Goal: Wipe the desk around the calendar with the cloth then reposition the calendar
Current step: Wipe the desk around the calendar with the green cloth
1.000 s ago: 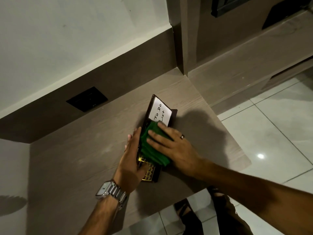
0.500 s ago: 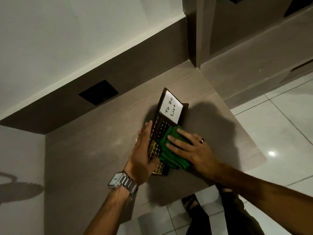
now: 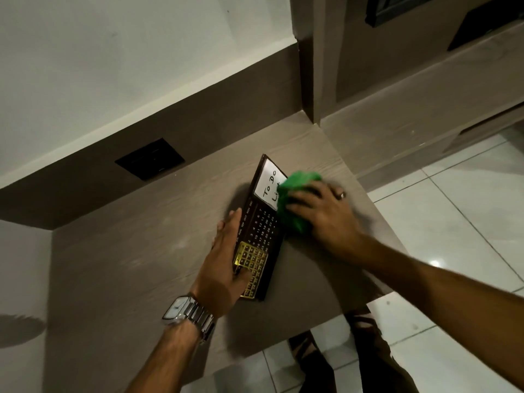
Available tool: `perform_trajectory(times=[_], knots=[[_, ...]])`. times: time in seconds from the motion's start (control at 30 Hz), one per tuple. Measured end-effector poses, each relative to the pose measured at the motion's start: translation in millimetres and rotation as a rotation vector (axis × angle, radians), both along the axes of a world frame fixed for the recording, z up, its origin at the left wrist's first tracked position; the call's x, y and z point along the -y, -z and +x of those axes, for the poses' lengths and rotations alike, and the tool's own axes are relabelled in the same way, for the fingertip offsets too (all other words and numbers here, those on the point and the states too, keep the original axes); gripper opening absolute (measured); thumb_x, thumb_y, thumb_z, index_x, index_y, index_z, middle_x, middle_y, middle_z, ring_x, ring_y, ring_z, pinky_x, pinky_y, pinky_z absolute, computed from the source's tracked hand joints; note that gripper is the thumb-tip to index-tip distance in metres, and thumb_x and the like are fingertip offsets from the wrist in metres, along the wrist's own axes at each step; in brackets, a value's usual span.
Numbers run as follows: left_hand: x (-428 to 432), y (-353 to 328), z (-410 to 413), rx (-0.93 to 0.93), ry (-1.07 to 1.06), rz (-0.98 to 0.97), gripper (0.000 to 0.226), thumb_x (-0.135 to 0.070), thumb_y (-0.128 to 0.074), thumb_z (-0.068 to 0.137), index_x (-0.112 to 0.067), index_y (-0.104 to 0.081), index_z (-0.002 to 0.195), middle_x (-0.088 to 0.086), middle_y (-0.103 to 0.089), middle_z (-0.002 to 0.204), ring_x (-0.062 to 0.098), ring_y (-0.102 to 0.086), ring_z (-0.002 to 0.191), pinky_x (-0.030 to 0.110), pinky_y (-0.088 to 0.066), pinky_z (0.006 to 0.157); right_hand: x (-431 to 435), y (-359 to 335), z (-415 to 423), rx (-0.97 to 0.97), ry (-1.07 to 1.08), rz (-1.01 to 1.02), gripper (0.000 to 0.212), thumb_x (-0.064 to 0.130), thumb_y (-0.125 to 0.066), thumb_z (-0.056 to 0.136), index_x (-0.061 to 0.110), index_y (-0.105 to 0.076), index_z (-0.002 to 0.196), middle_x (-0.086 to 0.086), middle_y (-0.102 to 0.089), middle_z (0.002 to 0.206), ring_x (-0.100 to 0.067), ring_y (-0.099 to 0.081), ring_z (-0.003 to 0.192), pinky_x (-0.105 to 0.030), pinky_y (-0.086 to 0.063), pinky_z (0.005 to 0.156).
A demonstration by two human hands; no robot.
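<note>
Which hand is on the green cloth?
The right hand, wearing a ring, presses the crumpled green cloth; the left hand, with a silver wristwatch, holds the dark rectangular desk calendar.

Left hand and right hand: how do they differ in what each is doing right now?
The left hand grips the desk calendar at its lower left edge, thumb on the front; the right hand lies over the green cloth at the calendar's right edge. The left wrist carries a metal watch; the right hand wears a ring. Both are over the wooden desk.
</note>
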State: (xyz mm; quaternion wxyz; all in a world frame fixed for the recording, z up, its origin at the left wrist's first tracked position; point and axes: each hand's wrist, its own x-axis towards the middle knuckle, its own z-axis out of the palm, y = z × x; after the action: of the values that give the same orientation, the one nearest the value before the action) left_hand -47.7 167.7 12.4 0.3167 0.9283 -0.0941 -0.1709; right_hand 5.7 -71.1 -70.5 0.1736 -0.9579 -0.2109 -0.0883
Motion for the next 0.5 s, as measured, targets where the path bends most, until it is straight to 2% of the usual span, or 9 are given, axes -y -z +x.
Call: perform_trajectory(times=[0.03,0.1,0.17,0.2,0.23,0.3,0.37,0.5], knots=[[-0.5,-0.2,0.4,-0.002,0.004,-0.003,0.113,-0.004,-0.065,0.08,-0.061,0.018,0.131,-0.018,0.002,0.151,0.021,0.001,0.147,0.051,-0.012,0.119,6.2,-4.5,11.6,-0.044,0.065,-0.055,0.045,0.033,-0.054,0.082,0.024,-0.065,0.124,-0.007,-0.056,0.133,-0.034,-0.04,0.126,-0.052,-0.033,0.1],[-0.6,-1.0,1.1,-0.01,0.01,-0.004,0.113,-0.005,-0.066,0.081,-0.062,0.018,0.13,-0.017,0.002,0.151,0.024,0.0,0.148,0.056,-0.015,0.119,4.7,-7.5,19.6,-0.031,0.165,-0.116,0.044,0.028,-0.06,0.082,0.027,-0.064,0.125,-0.009,-0.052,0.129,-0.035,-0.039,0.125,-0.05,-0.029,0.101],[-0.7,-1.4,2.1,-0.023,0.004,-0.001,0.114,-0.005,-0.066,0.081,-0.065,0.019,0.129,-0.018,0.003,0.151,0.028,-0.004,0.149,0.06,-0.024,0.116,-9.2,-6.9,4.6,-0.032,0.164,-0.082,0.046,0.039,-0.051,0.079,0.026,-0.067,0.12,-0.009,-0.055,0.122,-0.034,-0.042,0.12,-0.047,-0.031,0.096],[-0.5,-1.6,2.5,-0.022,-0.002,-0.002,0.115,-0.004,-0.065,0.081,-0.065,0.019,0.128,-0.018,0.004,0.151,0.029,-0.004,0.149,0.061,-0.027,0.115,-18.6,-3.9,-10.3,-0.025,0.118,-0.043,0.049,0.043,-0.047,0.077,0.025,-0.068,0.118,-0.008,-0.055,0.119,-0.033,-0.043,0.117,-0.045,-0.031,0.093],[-0.1,-1.4,2.8,-0.016,-0.007,-0.004,0.115,-0.003,-0.065,0.081,-0.065,0.019,0.129,-0.018,0.004,0.151,0.028,-0.003,0.149,0.06,-0.027,0.115,-28.3,1.8,-27.8,-0.003,0.04,-0.023,0.047,0.042,-0.052,0.077,0.024,-0.067,0.118,-0.007,-0.055,0.119,-0.033,-0.043,0.116,-0.046,-0.031,0.092],[-0.6,-0.3,2.5,-0.005,-0.006,-0.005,0.113,-0.002,-0.066,0.081,-0.06,0.017,0.132,-0.016,0.002,0.152,0.025,0.001,0.149,0.06,-0.024,0.116,-42.5,13.7,-58.7,0.044,-0.147,-0.052,0.045,0.031,-0.064,0.075,0.022,-0.065,0.119,-0.006,-0.05,0.12,-0.033,-0.043,0.118,-0.048,-0.029,0.094],[-1.4,1.1,2.2,-0.002,0.0,-0.005,0.111,-0.003,-0.066,0.081,-0.055,0.015,0.135,-0.016,0.001,0.152,0.024,0.001,0.149,0.059,-0.021,0.118,-37.7,13.9,-56.5,0.056,-0.216,-0.079,0.043,0.028,-0.06,0.075,0.022,-0.066,0.117,-0.006,-0.05,0.119,-0.032,-0.043,0.117,-0.048,-0.029,0.093],[-1.9,3.2,1.2,0.003,0.0,-0.002,0.112,-0.003,-0.066,0.08,-0.055,0.015,0.136,-0.016,0.0,0.15,0.03,-0.008,0.148,0.058,-0.023,0.116,-4.0,-3.2,6.8,0.049,-0.007,-0.086,0.038,0.034,-0.055,0.078,0.025,-0.071,0.111,-0.008,-0.059,0.111,-0.031,-0.043,0.111,-0.042,-0.029,0.09]])
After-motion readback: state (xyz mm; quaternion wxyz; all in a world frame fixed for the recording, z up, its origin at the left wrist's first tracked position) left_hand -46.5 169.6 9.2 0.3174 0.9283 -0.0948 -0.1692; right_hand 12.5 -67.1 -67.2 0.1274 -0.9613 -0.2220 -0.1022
